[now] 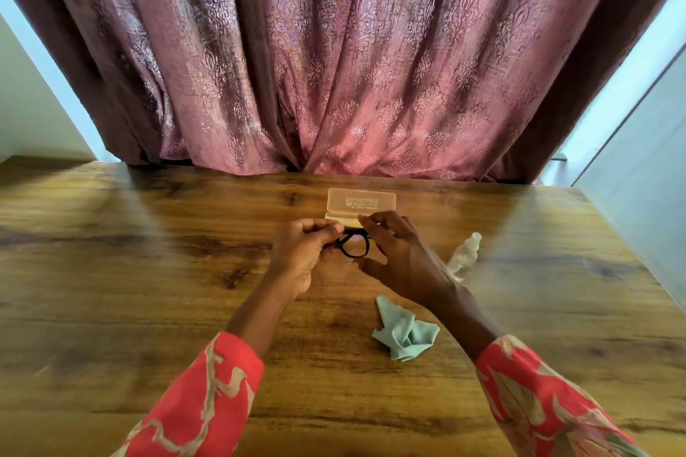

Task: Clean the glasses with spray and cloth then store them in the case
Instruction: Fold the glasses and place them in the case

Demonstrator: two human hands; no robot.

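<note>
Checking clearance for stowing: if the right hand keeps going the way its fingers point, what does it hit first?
Probably the open glasses case: the right hand points away from the person, fingertips already at the case's near edge. Depth is unclear, so contact can't be confirmed.

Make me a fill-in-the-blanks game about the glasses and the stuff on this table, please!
1. The translucent plastic glasses case at the back of the wooden table has its lid ____.
2. The black-framed glasses are held by the ____ hand.
3. The crumpled cleaning cloth lying near the right hand is light ____.
4. The clear spray bottle is lying on its ____.

Missing words: open; left; green; side
</note>
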